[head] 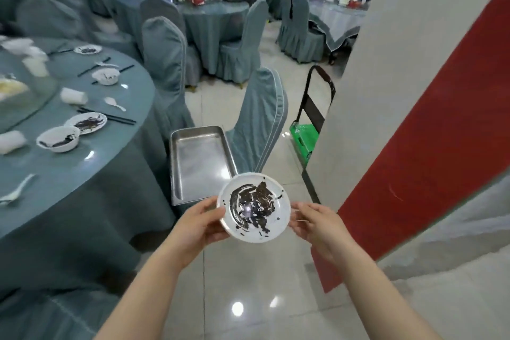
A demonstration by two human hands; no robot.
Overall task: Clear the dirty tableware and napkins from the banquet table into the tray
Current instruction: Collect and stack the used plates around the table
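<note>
Fingers [212, 211] of our left hand [198, 226] pinch the smeared plate [254, 207] level; right hand [317, 225], seemingly released, steadies it near the steel tray [198, 157].

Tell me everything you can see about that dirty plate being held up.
The plate is small, round and white, with a raised rim and a glossy surface that looks like ceramic or melamine. Dark brown sauce is smeared across its middle, with a few specks near the rim. It is held roughly level above the tiled floor, just short of the steel tray. The left hand grips its left edge; the right hand touches its right edge.
</note>
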